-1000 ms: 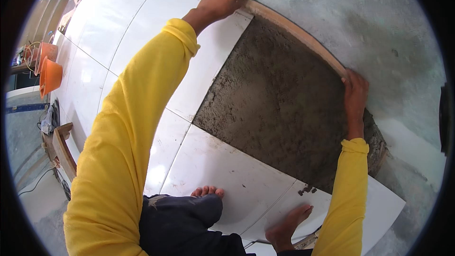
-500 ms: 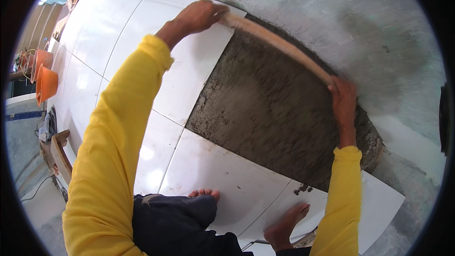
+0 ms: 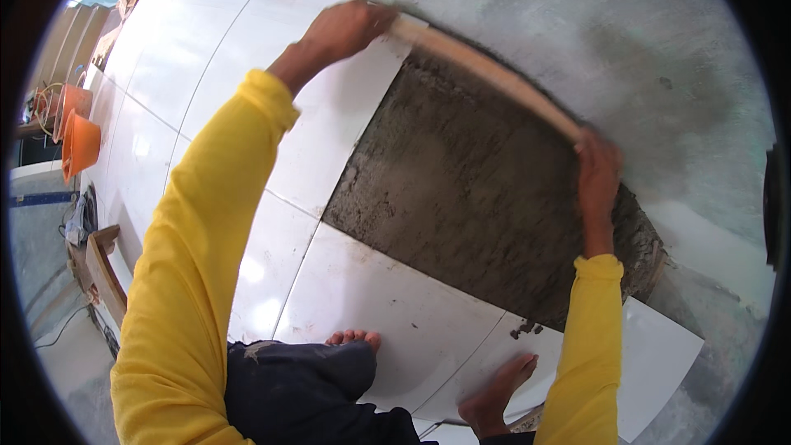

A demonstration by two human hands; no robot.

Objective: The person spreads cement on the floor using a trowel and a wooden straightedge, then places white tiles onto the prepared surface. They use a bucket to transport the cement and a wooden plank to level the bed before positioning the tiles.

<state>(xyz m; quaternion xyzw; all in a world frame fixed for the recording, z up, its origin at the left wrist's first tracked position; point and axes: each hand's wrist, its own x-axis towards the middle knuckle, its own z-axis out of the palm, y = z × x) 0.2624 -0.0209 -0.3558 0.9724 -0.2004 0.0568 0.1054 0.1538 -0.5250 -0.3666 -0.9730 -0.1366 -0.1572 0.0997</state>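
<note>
A long wooden board (image 3: 494, 82) spans the far side of a patch of wet grey mortar (image 3: 461, 189), close along the wall. Its left end is gripped by my left hand (image 3: 350, 29), over the corner of a white tile. At the other end my right hand (image 3: 598, 169) closes round the wood, above the mortar's right part. The board and both hands are slightly blurred. Under it the mortar looks fairly smooth, rougher along its left edge and right corner.
Glossy white floor tiles (image 3: 222, 99) border the mortar on the left and near sides. A grey plastered wall (image 3: 643, 41) rises behind. Mortar crumbs (image 3: 526, 329) lie near my bare right foot (image 3: 498, 395). Orange buckets (image 3: 81, 144) and a wooden piece (image 3: 105, 276) stand at far left.
The board has shifted very slightly toward the wall and right, with both hands still on it. My left forearm has moved a little.
</note>
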